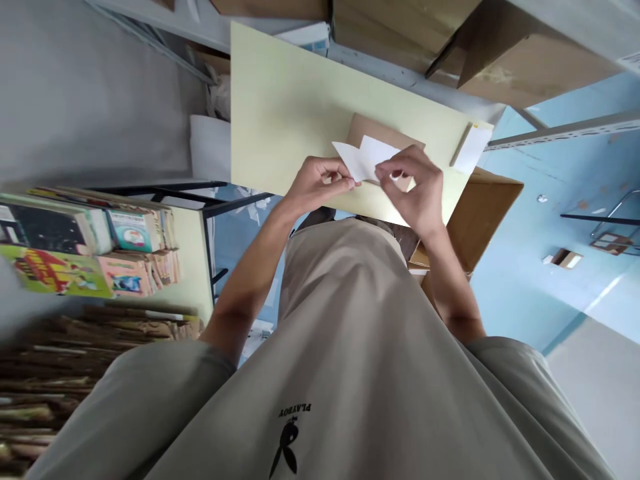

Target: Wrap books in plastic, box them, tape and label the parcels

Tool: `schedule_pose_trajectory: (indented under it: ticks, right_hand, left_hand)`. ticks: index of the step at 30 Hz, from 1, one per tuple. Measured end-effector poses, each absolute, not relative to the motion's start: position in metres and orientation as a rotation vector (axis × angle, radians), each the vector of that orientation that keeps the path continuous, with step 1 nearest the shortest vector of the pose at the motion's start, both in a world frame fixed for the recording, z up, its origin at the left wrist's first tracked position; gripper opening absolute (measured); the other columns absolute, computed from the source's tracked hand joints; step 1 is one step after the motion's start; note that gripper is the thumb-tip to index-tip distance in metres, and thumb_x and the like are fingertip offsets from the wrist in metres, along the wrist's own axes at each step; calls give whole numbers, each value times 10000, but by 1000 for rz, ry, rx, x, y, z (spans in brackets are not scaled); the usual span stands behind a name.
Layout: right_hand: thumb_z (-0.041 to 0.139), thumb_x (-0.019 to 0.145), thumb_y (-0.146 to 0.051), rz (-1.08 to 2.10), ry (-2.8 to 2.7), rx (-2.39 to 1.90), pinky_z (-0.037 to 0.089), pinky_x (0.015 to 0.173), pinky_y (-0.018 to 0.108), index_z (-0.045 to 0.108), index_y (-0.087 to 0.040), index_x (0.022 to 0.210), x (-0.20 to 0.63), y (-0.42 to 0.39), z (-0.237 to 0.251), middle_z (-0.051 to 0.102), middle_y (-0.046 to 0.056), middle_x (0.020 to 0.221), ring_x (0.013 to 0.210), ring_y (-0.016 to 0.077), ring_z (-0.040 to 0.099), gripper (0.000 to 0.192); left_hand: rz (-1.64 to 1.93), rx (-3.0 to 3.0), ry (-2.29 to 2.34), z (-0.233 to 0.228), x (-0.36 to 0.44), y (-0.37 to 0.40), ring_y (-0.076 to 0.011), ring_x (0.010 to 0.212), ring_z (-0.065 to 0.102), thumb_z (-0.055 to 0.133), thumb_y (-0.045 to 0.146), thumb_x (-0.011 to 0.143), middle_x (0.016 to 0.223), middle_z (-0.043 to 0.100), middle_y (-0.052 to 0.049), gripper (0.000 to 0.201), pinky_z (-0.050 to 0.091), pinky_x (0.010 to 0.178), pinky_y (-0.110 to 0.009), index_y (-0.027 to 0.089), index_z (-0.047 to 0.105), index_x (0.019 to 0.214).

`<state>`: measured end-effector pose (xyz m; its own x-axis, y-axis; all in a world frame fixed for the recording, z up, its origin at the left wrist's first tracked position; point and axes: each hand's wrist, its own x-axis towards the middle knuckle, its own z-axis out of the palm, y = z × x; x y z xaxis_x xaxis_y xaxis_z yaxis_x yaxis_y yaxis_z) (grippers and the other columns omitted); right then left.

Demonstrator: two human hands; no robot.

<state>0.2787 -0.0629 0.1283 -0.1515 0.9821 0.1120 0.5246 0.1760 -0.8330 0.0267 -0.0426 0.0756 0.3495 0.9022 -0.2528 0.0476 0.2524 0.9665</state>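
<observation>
Bottom of the frame is mostly the person's beige t-shirt (360, 347) with a black printed logo, and it blocks a good chunk of whatever sits under the table edge. Both forearms come up from it toward the middle.

Just above center, the left hand (315, 183) has its fingers curled in, thumb and fingertips pinching the lower left corner of a white paper (367, 160). The right hand (417, 190) is touching the same paper, thumb and forefinger pressed together on its lower right edge, and it hides part of the sheet. The paper is folded or doubled, can't tell which, held just over a brown envelope (363, 130) that lies on the pale yellow tabletop (285, 107).

Near the table's right corner there's a small white slip (473, 148) at the edge. A cardboard box (487, 207) sticks out below that corner.

Left side of the frame: stacks of colorful books (90, 247), with brownish bundles beneath. Top of the frame: more cardboard boxes (520, 60) on shelving, and a light blue floor (550, 200) on the right.
</observation>
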Motion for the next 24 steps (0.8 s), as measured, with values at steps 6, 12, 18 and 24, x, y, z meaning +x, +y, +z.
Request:
schedule_pose_trajectory:
  ticks: [6,12,18,24]
  right_hand:
    - [728,1174,-321,551,-2161,-1526,631,998,525,859,-305,1162,202,-88,143,807,79,1121,1072,311,754,133]
    - [715,1152,-256,389,-2291,-1626,595,976,509,809,-286,1150,165,-86,143,790,98,1141,1101,325,735,99]
    - [723,1075,-214,522,-2085,-1739,639,943,468,779,-279,1029,144,-73,142,771,79,1051,1074,306,742,97]
    - [774,1025,-264,791,-1586,-1777,647,842,410,754,-291,951,144,-55,156,735,35,993,949,242,735,81]
  left_hand:
    - [743,1466,1045,86,-29,-38,-204,881,784,854,232,903,860,839,8,41,621,850,-358,248,838,869]
    - [716,1595,1013,94,-57,-34,-208,921,791,806,209,917,935,849,-6,48,602,851,-351,249,828,904]
    - [674,1567,1068,59,-75,-16,-242,913,763,788,196,821,872,814,-10,74,602,941,-396,259,751,810]
    - [683,1291,1496,-17,-137,28,-260,900,691,800,122,754,682,649,17,255,538,993,-386,291,624,679]
